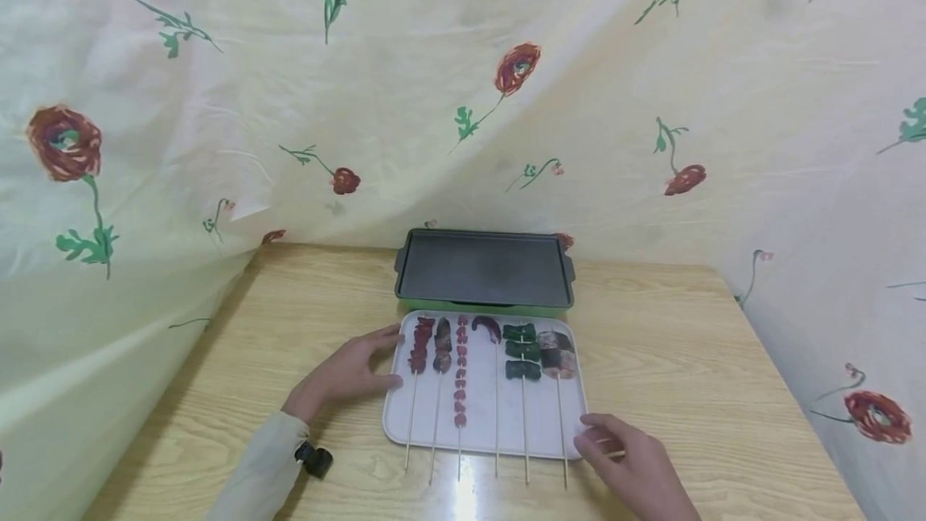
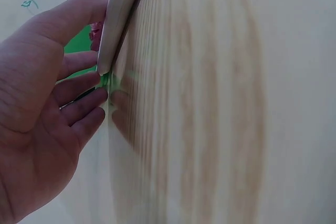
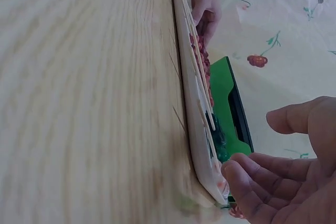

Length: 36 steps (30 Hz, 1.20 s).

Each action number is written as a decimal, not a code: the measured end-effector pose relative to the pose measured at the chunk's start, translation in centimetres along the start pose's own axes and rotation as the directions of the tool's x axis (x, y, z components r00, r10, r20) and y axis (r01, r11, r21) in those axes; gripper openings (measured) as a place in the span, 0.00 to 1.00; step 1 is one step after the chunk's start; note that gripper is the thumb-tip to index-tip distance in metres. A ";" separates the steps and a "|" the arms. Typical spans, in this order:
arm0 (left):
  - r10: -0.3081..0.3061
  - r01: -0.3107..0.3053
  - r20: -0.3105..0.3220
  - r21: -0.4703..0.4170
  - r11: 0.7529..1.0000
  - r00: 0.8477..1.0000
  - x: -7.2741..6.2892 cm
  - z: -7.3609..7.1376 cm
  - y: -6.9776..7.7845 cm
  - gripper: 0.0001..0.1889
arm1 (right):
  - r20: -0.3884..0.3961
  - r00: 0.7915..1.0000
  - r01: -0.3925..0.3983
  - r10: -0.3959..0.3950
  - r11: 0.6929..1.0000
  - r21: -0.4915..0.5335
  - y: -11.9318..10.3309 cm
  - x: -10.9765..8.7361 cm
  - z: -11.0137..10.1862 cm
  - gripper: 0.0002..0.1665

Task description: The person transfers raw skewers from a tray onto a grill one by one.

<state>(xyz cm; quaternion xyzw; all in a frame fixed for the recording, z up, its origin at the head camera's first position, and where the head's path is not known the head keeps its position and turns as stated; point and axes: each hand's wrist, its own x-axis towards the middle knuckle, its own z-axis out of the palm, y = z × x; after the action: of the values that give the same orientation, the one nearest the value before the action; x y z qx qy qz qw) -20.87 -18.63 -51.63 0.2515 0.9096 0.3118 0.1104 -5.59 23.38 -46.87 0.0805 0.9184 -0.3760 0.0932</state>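
A white rectangular tray (image 1: 477, 428) lies flat on the table, bearing several wooden skewers side by side. From left, they carry dark red pieces (image 1: 421, 344), brownish pieces (image 1: 442, 348), small pink-red pieces (image 1: 460, 376), a curled dark piece (image 1: 488, 327), green pieces (image 1: 522, 349) and pink-and-dark chunks (image 1: 558, 356). My left hand (image 1: 350, 368) is at the tray's left edge; in the left wrist view its thumb (image 2: 86, 14) reaches the rim, other fingers loosely extended beside it. At the near right corner is my right hand (image 1: 633, 461), fingers loosely bent right by the rim.
Directly behind the tray stands a black griddle (image 1: 485, 268) with a green base. The wooden table (image 1: 658, 344) extends to both sides. A flower-patterned cloth (image 1: 427, 87) hangs at the back and along the sides. Skewer ends overhang the tray's near edge.
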 end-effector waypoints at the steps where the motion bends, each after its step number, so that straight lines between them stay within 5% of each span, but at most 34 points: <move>1: -0.005 0.005 0.000 -0.011 1.000 1.000 0.0 0.0 0.0 0.41 | 0.003 1.000 -0.008 0.008 1.000 0.010 0.0 -0.1 0.1 0.24; 20: -0.030 0.028 -0.011 -0.141 0.990 0.999 0.0 -0.4 -0.4 0.46 | 0.138 0.988 -0.092 0.077 0.990 0.111 0.9 -0.1 1.2 0.27; 27: -0.032 0.028 -0.019 -0.152 0.988 0.999 0.1 -0.2 -0.7 0.45 | 0.213 0.977 -0.031 -0.021 0.970 0.241 1.9 0.2 1.7 0.27; 36: -0.048 0.045 -0.017 -0.163 0.986 0.999 0.0 -0.2 -0.6 0.44 | 0.273 0.961 -0.056 -0.039 0.941 0.333 2.4 0.6 2.1 0.25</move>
<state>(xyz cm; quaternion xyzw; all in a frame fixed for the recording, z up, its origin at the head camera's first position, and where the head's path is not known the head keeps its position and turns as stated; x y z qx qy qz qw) -21.17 -19.12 -51.89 0.2170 0.8879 0.3848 0.1282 -5.41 23.64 -50.09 0.0462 0.8181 -0.5347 0.2064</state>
